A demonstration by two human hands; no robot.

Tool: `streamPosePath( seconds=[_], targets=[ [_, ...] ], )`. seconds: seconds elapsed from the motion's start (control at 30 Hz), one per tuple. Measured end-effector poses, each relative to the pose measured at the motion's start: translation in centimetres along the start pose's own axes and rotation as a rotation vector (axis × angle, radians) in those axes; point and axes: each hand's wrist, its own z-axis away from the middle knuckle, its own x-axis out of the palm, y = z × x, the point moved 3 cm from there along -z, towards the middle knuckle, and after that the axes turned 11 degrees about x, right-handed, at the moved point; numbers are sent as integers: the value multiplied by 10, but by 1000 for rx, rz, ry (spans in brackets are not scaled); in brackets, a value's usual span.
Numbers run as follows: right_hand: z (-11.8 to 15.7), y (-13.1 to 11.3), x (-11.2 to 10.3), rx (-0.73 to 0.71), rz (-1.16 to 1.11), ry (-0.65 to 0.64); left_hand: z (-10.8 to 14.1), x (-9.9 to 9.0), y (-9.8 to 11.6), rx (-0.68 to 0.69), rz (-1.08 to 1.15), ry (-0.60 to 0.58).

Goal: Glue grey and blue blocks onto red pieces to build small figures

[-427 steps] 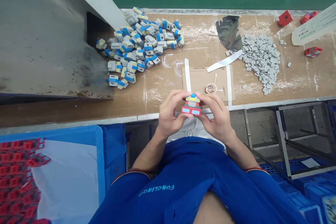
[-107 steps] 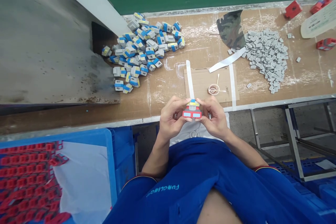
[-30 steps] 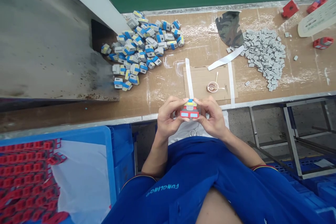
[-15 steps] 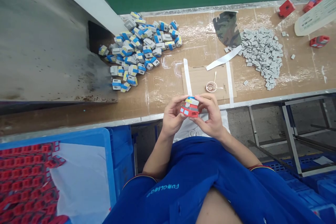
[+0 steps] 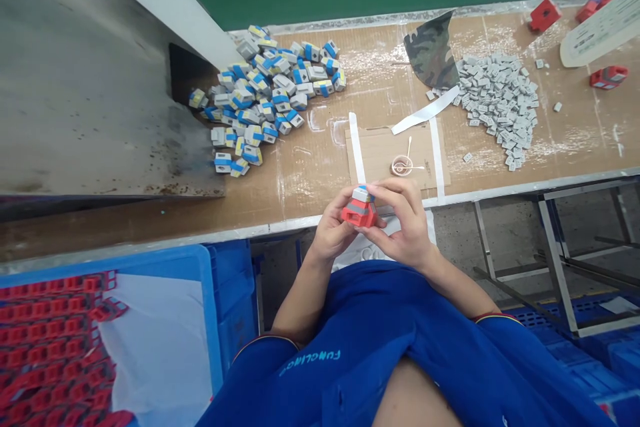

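Note:
Over the table's front edge, my left hand [image 5: 331, 228] and my right hand [image 5: 406, 223] hold one small toy vehicle [image 5: 359, 212] between them. Its lower part is red with a grey band. On top of it sits a white block [image 5: 362, 195] with blue and yellow on it. The fingers of my left hand close round the left side; my right thumb and fingertips press on the right side and the top. Just beyond the hands, a small round cup [image 5: 401, 165] with cotton swabs stands on a taped cardboard sheet [image 5: 380, 147].
Grey, blue and yellow blocks [image 5: 280, 90] lie heaped at left, beside a metal housing [image 5: 100, 93]. Small grey pieces [image 5: 500, 103] pile up at right near a camouflage cloth [image 5: 433, 50]. A blue crate [image 5: 203, 293] at lower left holds rows of red parts [image 5: 50, 327].
The toy vehicle has been turned in my hands, so a different red side faces me. My right hand has shifted its grip slightly; both hands still hold it at about the same place.

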Motion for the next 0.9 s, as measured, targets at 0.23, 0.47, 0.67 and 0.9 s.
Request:
streamPosePath(
  seconds=[0.23, 0.47, 0.67, 0.9],
  targets=[
    [-5, -9, -7, -21, -58, 10, -1, 6, 0, -8, 15, -13],
    [-3, -12, -12, 2, 15, -48, -2, 11, -1, 1, -29, -33],
    [-3, -12, -13, -16, -29, -61, -2, 11, 0, 11, -24, -17],
    [-3, -10, -13, -1, -3, -92, -1, 10, 0, 32, -48, -24]
  ],
)
